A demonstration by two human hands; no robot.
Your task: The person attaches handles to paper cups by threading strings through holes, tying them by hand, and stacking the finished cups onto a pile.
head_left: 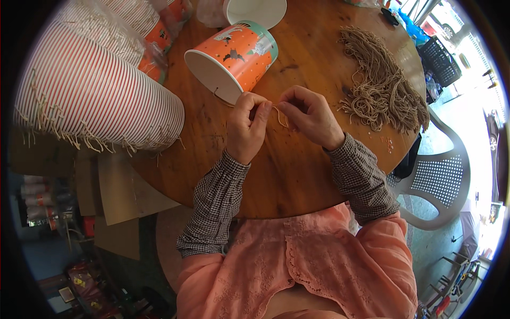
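Observation:
An orange paper bucket (236, 53) with bat pictures and a teal band lies on its side, its white-rimmed mouth toward me. A thin cord shows at a small hole near the rim. Just in front of that rim, my left hand (248, 123) is closed in a pinch on a light tan cord (281, 118). My right hand (312, 117) pinches the same cord close beside the left fingertips, and a short end hangs below. Whether the cord is knotted there is hidden by the fingers.
A long stack of nested striped buckets (101, 90) with cord ends lies at left, with plastic-wrapped stacks behind. A white bucket (255, 11) sits at the back. A bundle of tan cords (380, 80) lies right on the round wooden table (287, 186). A plastic chair (438, 181) stands right.

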